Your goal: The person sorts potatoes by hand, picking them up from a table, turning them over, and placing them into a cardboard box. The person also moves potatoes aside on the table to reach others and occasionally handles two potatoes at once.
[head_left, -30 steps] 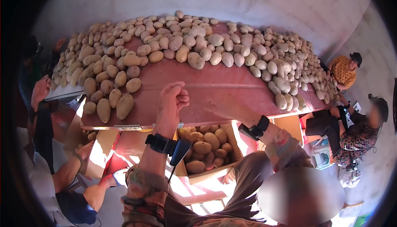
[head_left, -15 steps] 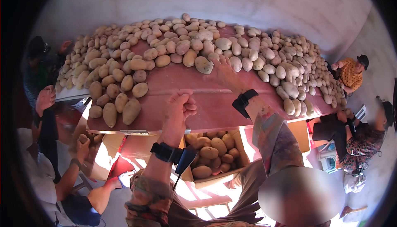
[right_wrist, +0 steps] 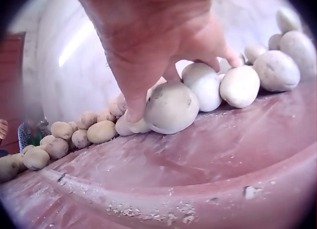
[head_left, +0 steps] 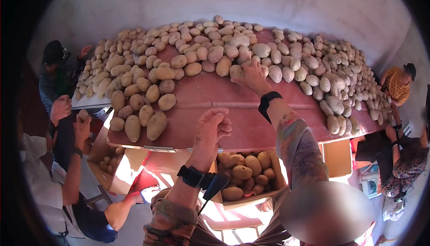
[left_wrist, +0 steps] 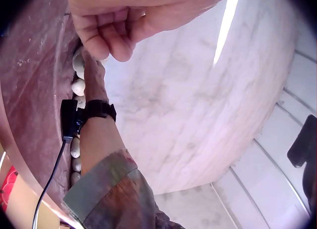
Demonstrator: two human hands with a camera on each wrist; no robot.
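My right hand (head_left: 254,77) reaches to the front edge of the potato pile, with its thumb and fingers around a pale potato (right_wrist: 172,108) that sits on the red table top. In the right wrist view the thumb lies along the left of that potato and the fingers reach behind it; more potatoes (right_wrist: 239,86) lie beside it. Nearer the table's front edge, my left hand (head_left: 214,125) hovers with loosely curled fingers and nothing in it. The left wrist view shows this left hand (left_wrist: 143,21) at the top, over the right hand.
Many potatoes (head_left: 333,82) cover the back and both sides of the red table (head_left: 201,98). Below its front edge stands a cardboard box (head_left: 251,202) of potatoes, with another box (head_left: 101,181) to the left. People sit at both sides; one hand (head_left: 82,132) at left holds a potato.
My right hand has gone from over the table's front to the pile and now grips a potato. The left hand stays loosely curled, while the whole view has shifted.
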